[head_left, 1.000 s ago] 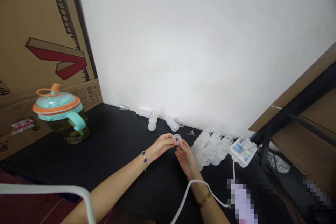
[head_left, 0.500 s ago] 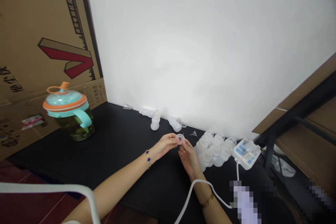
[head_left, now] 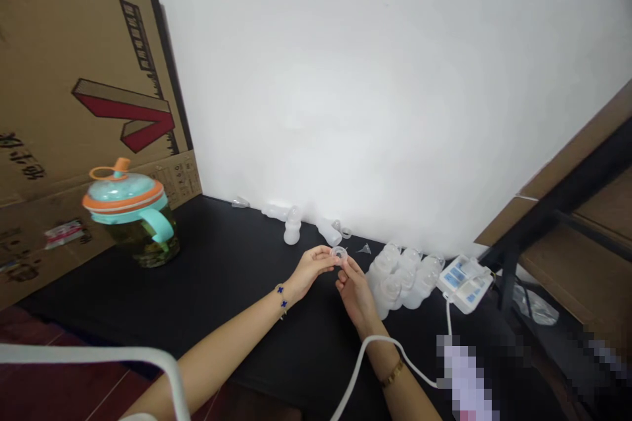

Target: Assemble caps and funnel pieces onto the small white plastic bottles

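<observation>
A white wall (head_left: 345,79) closes off the far edge of everything. A large cardboard box (head_left: 59,79) stands along the left side. Between them a black surface (head_left: 222,289) runs from the box's foot to the wall, and its widest bare stretch lies between the jug and the person's arms. The jug (head_left: 135,223), with a teal lid, orange rim and teal handle, stands upright at the left edge just in front of the box, well apart from the hands.

To the right a cluster of translucent bottles (head_left: 402,279) lies packed together, just beside the right hand (head_left: 353,289). A white power strip (head_left: 467,283) sits beyond them at the right edge. A white cable (head_left: 365,355) loops over the right forearm.

The left hand (head_left: 311,266) and right hand meet above the middle of the surface, near the wall. The fingers of both are closed narrowly on a clear round part (head_left: 338,253), held between the fingertips just off the surface.

Behind them, along the wall's foot, a small bottle (head_left: 292,227) stands upright, another bottle (head_left: 329,233) lies tipped over, and a tiny funnel (head_left: 364,249) sits near the part.
</observation>
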A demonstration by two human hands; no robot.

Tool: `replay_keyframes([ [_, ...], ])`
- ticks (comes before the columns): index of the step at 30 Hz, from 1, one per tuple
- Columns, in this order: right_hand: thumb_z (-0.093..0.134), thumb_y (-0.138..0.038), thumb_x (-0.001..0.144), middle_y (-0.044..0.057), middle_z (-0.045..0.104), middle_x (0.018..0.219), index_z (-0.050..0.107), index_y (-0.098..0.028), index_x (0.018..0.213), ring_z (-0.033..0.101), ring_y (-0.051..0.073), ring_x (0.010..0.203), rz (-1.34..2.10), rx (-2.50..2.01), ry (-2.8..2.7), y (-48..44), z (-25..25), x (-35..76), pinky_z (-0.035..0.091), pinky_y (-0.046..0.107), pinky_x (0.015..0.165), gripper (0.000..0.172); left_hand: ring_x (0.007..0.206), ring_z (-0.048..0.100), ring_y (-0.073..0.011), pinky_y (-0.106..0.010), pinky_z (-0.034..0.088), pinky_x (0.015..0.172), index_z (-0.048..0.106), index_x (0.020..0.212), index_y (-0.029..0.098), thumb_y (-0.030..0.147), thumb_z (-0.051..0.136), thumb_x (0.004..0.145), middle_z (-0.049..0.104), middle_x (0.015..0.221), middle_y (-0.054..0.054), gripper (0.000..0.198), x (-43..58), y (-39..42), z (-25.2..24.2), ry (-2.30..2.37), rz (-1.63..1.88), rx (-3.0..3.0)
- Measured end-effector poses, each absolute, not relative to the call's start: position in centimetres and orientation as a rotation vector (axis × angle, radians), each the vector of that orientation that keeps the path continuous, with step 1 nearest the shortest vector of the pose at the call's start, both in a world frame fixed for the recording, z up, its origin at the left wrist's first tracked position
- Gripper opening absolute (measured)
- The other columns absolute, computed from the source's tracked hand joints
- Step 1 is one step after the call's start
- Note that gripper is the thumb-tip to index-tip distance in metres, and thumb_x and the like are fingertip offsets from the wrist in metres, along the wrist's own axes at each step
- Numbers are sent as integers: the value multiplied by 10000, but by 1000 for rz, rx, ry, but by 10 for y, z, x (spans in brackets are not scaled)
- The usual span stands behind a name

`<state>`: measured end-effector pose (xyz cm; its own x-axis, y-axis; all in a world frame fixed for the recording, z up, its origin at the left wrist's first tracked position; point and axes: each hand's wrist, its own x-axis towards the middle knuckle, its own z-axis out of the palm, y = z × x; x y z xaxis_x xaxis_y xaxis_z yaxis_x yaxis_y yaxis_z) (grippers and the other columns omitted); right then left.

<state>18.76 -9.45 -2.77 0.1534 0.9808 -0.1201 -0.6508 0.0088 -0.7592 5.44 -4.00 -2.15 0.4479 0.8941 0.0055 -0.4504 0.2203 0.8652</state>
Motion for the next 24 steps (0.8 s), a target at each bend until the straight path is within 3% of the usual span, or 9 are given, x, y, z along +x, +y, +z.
replay_keyframes([
  [14, 908, -280, 695, -64, 553, 705, 731, -219, 933, 341, 64, 526, 1351, -760, -569, -95, -24, 189, 345, 227, 497, 303, 776, 647, -120, -261, 461, 816, 746, 864, 124, 306, 946, 634, 744, 878, -52, 355, 58, -38, -25, 521, 975, 861],
  [24, 854, -378, 749, -20, 688, 825, 741, -227, 901, 477, 103, 614, 1380, -834, -545, -98, -23, 193, 401, 255, 568, 242, 829, 651, -161, -268, 469, 798, 733, 889, 152, 434, 881, 713, 728, 893, -61, 365, 53, -40, -20, 549, 914, 886],
])
